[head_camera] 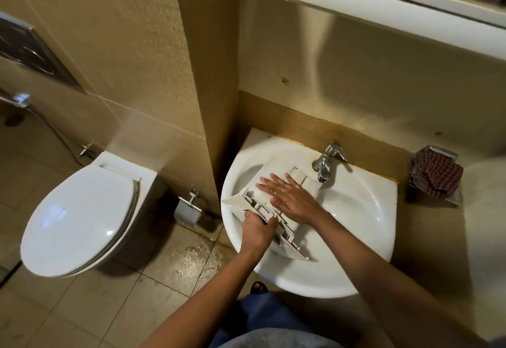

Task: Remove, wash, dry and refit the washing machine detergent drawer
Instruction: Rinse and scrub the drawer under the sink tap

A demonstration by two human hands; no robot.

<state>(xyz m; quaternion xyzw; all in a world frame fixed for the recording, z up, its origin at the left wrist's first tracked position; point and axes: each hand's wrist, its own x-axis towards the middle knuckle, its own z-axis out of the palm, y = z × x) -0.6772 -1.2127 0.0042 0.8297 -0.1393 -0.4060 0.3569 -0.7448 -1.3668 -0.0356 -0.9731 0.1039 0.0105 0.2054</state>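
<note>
A white plastic detergent drawer [273,178] lies upside down across the white wash basin [356,210], its far end under the chrome tap [327,160]. Its front panel points toward me at the basin's near left. My left hand [257,228] grips that front panel, fingers curled round its edge. Flat on the drawer's underside rests my right hand [287,194], wet, with straight spread fingers. A thin stream of water seems to fall from the spout onto the drawer.
A red checked cloth [438,174] sits in a holder on the counter right of the basin. A closed white toilet [82,219] stands to the left, with a paper holder [187,208] on the pillar. The floor tiles by the basin are wet.
</note>
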